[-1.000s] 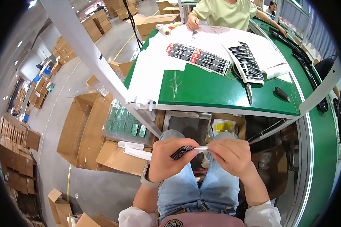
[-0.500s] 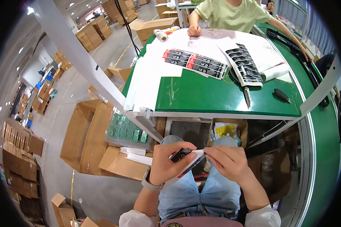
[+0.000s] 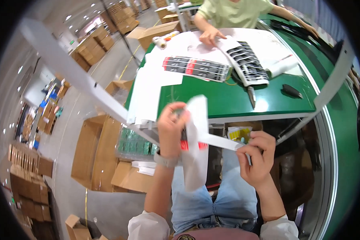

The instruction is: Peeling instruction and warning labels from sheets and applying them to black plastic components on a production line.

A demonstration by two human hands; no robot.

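Note:
My left hand (image 3: 170, 134) is closed on the edge of a sticker sheet (image 3: 197, 166), which hangs upright and blurred above my lap. Its white side mostly shows, with a band of red and black print beside my fingers. A narrow white paper strip (image 3: 221, 142) stretches from the sheet across to my right hand (image 3: 258, 158). Thumb and fingers of that hand pinch the strip's end. On the green table (image 3: 180, 98) beyond lie a black-and-red printed sticker sheet (image 3: 196, 68) and a stack of black-and-white printed sheets (image 3: 248, 64).
A utility knife (image 3: 251, 97) and a black-handled tool (image 3: 292, 91) lie near the table's front edge. White table posts (image 3: 76, 76) rise on both sides. Open cardboard boxes (image 3: 86, 150) stand at left. Across the table, a person's hand (image 3: 211, 37) touches the sheet stack.
My hands have lifted and moved apart, and the white strip now stretches between them from the sheet. The other person's hand has moved right to the stack. The view has shifted slightly.

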